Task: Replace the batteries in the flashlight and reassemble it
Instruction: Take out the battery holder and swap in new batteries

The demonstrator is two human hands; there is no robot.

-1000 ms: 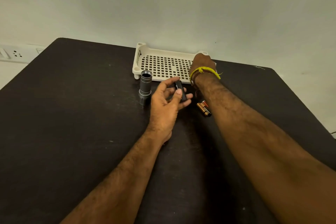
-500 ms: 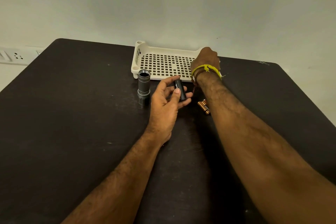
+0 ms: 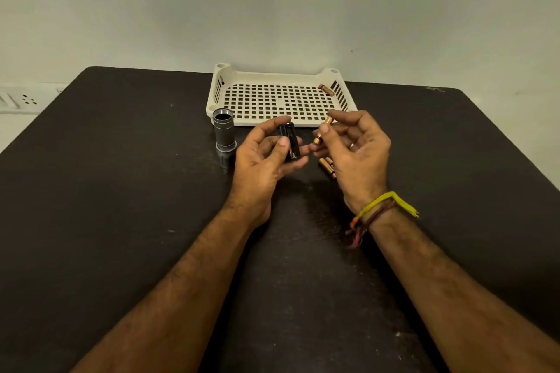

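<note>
Pale wall (image 3: pixel 272 3) rises behind a dark brown tabletop (image 3: pixel 121 206), where a cream perforated plastic tray (image 3: pixel 272 100) sits at the far edge and serves as the landmark. Far to the tray's left, a white wall socket (image 3: pixel 18 100) shows on the wall. Just off the tray's near left corner, a grey metal flashlight body (image 3: pixel 225 138) stands upright, its open end facing up. In front of the tray's near rim, the left hand (image 3: pixel 263 160) is raised, thumb and curled fingers gripping a black oblong battery holder (image 3: pixel 290 141). Right of it, the right hand (image 3: pixel 354 157) pinches a copper-and-black battery (image 3: pixel 322 130) between thumb and forefinger, tilted, close beside the holder. Below this hand, more copper batteries (image 3: pixel 328 167) lie on the table. Another battery (image 3: pixel 326 89) rests inside the tray's far right corner. A yellow thread band (image 3: pixel 386 203) circles the right wrist.
</note>
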